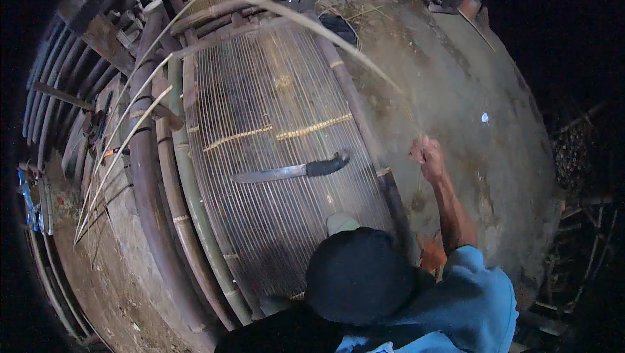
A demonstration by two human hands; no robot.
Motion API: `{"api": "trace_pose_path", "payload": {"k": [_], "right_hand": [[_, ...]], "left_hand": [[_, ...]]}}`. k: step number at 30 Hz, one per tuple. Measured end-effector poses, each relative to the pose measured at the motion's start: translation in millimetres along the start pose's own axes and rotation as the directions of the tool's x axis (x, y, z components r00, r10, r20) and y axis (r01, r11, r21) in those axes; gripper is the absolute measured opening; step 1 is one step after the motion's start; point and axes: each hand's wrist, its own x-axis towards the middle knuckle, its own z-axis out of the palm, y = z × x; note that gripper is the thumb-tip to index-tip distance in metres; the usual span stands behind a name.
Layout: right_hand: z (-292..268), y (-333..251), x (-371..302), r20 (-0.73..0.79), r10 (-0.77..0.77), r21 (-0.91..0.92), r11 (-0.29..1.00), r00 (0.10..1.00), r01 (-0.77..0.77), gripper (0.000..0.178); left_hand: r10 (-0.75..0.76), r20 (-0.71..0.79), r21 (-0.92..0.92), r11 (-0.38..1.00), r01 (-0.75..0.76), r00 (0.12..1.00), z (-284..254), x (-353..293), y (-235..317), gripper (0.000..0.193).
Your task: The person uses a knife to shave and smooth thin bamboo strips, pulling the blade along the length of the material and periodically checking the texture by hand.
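Note:
My right hand (427,155), at the end of a bare forearm and blue sleeve, is closed on a long, thin bamboo strip (286,11). The strip arcs from my fist over the slatted bamboo bench to the far left, blurred near the hand. An orange-brown patch (432,253) shows beside my right forearm; whether it is my left hand, I cannot tell. Across the bench slats (254,99) lies a large knife (290,170), its blade pointing left and its dark wrapped handle right. A dark rounded cloth shape (358,275) covers the near end of the bench.
Thick bamboo poles (146,177) run along the bench's left side. Thin pale strips (127,131) lean across them. Further left stands a rack of dark poles (49,86). A bare floor (482,177) stretches to the right, with a small white scrap (484,117) on it.

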Motion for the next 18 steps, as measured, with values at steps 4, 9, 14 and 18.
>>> {"api": "trace_pose_path", "payload": {"k": [4,9,14,18], "right_hand": [[-5,-6,-19,-0.149,-0.039,0.217,0.974,0.988,0.071,0.056],[-23,-3,-38,-0.281,-0.111,0.131,0.98,0.953,0.152,0.055],[-56,-17,-27,-0.506,-0.335,-0.107,0.939,0.794,0.328,0.052],[-60,-139,101,-0.537,-0.659,-0.686,0.704,0.526,0.182,0.056]], "left_hand": [[-0.116,0.052,0.04,0.993,0.114,0.992,6,-11,6,0.028],[-0.214,0.12,0.016,0.977,0.214,0.969,13,-25,-16,0.034],[-0.422,0.181,0.082,0.907,0.414,0.888,29,-42,-23,0.031],[-0.372,0.311,-0.028,0.916,0.399,0.875,42,-60,-42,0.023]]}}
